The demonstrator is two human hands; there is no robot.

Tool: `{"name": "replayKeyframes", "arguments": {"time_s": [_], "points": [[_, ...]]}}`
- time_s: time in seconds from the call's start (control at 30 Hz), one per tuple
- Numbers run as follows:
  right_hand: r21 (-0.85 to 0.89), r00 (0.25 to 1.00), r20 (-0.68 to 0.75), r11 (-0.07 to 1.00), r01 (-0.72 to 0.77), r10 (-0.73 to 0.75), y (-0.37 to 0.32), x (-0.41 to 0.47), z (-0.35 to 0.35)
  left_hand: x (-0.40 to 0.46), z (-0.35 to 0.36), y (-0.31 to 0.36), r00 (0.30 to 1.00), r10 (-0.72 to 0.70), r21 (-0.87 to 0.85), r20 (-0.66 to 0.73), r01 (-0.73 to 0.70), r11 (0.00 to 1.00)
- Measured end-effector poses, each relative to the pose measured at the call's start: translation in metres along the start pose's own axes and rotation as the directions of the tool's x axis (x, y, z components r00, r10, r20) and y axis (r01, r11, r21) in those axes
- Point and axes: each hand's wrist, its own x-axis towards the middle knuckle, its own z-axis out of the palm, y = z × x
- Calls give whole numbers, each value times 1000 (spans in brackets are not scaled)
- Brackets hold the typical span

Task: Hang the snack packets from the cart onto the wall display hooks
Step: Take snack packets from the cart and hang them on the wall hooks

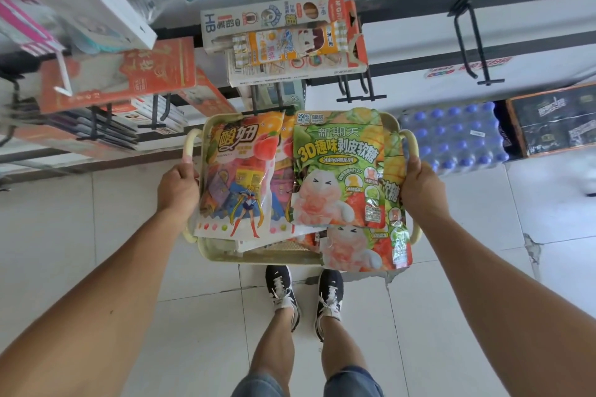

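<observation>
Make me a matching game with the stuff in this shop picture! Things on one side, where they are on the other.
Things:
1. green snack packet
2. water bottles
3. pencil boxes
4. empty hook

Places:
A. on the floor, right of the basket
B. on the wall, upper right
C. in the basket, right side
D. hanging above the basket

Pairs: 1-C, 2-A, 3-D, 4-B

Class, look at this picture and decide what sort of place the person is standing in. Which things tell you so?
Most likely a small shop. Black display hooks jut from the wall, boxed pencil sets hang on others, and a shrink-wrapped case of bottles sits on the floor.
</observation>
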Motion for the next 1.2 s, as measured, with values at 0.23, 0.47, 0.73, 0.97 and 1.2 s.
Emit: {"name": "replayKeyframes", "arguments": {"time_s": [0.23,0.47,0.73,0.97,1.2], "points": [[-76,998,51,997,-17,21,2,9,-5,-1,-1,9,999,-45,47,3,45,998],[-224,994,100,972,72,-51,-8,-2,-21,-33,-8,23,918,395,374,23,-374,849],[-365,937,159,863,349,-312,-38,-53,-33,-96,-5,49,770,620,422,149,-617,664],[-450,718,532,567,689,-450,-56,-89,-16,-146,17,67,700,676,294,230,-712,638],[-475,728,516,556,682,-452,-38,-90,3,-173,26,66,709,661,245,246,-705,665]]}}
